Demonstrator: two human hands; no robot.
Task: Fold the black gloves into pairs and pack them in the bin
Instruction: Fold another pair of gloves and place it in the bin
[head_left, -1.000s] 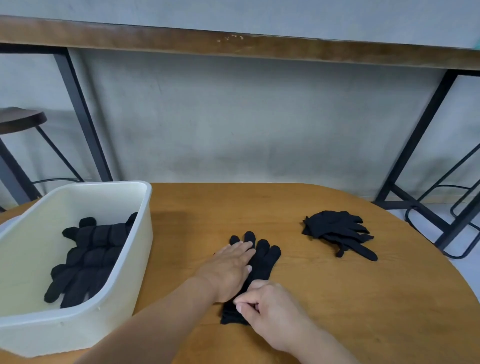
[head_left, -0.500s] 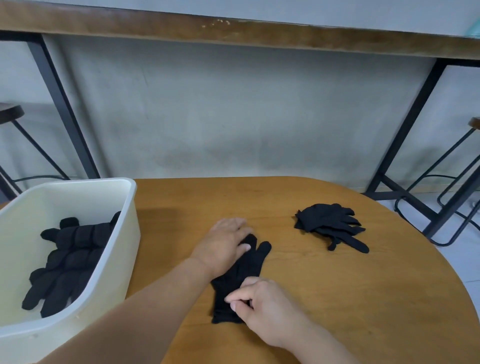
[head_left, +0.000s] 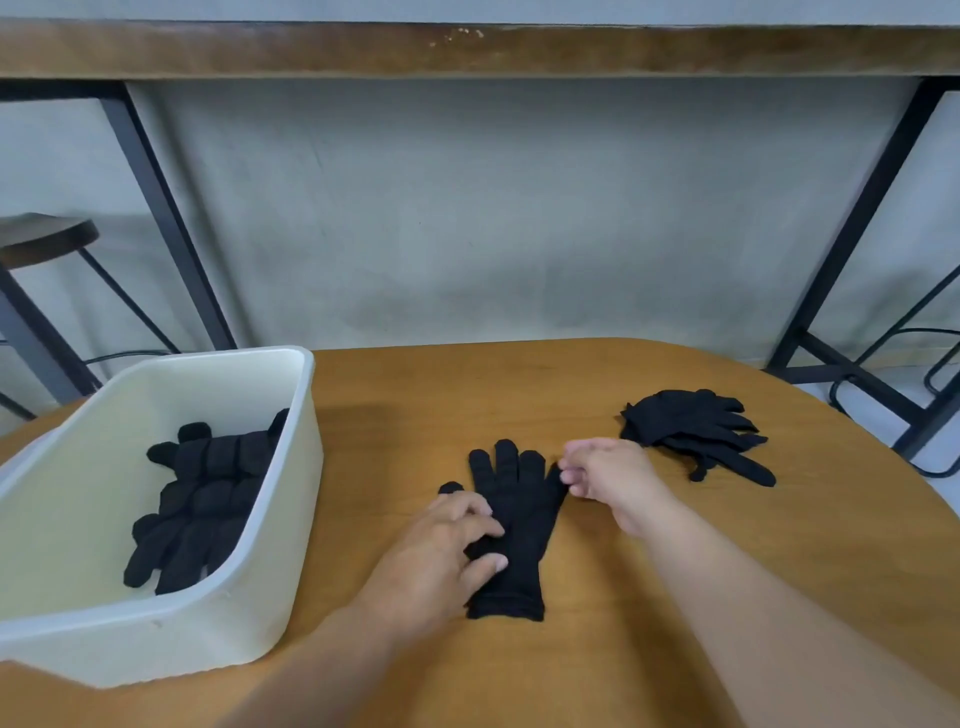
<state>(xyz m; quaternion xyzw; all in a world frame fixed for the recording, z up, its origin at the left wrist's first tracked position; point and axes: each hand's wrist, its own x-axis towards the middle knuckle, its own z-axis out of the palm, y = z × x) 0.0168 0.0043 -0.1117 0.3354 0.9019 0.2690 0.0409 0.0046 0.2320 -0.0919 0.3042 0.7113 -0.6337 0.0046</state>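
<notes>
Tabletop (head_left: 649, 597): wood, warm orange-brown, smooth, soft satin sheen. Bin (head_left: 280, 545): cream plastic, smooth, slightly glossy at the rim. Flat glove (head_left: 519, 525): black knit cloth, matt, fine texture. Loose glove pile (head_left: 691, 431) and packed gloves (head_left: 208, 493): same matt black cloth. Stool seat (head_left: 47, 241): dark wood. Frame legs (head_left: 171, 218): black matt metal. Wall (head_left: 467, 208): rough grey.

You see a black glove (head_left: 519, 525) lying on your warm brown wooden table (head_left: 649, 649). More black gloves (head_left: 693, 428) sit in a pile, and other black ones (head_left: 200, 499) lie in your creamy white bin (head_left: 260, 597). The wall (head_left: 467, 208) is plain grey.
</notes>
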